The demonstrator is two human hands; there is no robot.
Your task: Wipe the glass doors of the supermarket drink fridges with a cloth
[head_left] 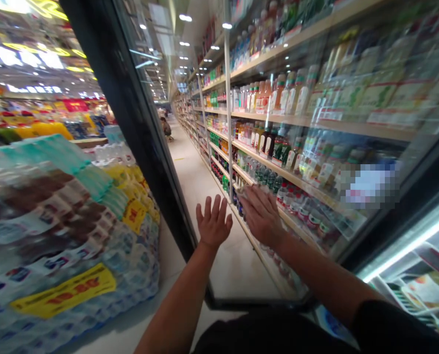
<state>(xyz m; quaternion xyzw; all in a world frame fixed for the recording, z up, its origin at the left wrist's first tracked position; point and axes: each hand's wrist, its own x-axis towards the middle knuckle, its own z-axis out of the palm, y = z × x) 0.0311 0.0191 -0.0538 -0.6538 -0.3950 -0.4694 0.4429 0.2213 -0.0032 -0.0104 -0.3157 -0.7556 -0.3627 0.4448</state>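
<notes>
A glass door (237, 275) with a dark frame (141, 123) stands swung out in front of me. My left hand (214, 222) lies against the pane, fingers spread and nothing in it. Slightly higher and to the right, my right hand (261, 216) presses flat on the glass with its fingers together. Under those fingertips a pale, blurred cloth (254, 190) peeks out, mostly covered by the hand. Shelves of drink bottles (267, 98) appear in the glass, behind or mirrored; I cannot tell which.
On the left rises a stack of shrink-wrapped bottle packs (75, 221) with a yellow price sign (66, 290). At lower right is a lit cooler interior (419, 280) with packaged goods. A crouching person (165, 128) is far down the aisle (190, 167).
</notes>
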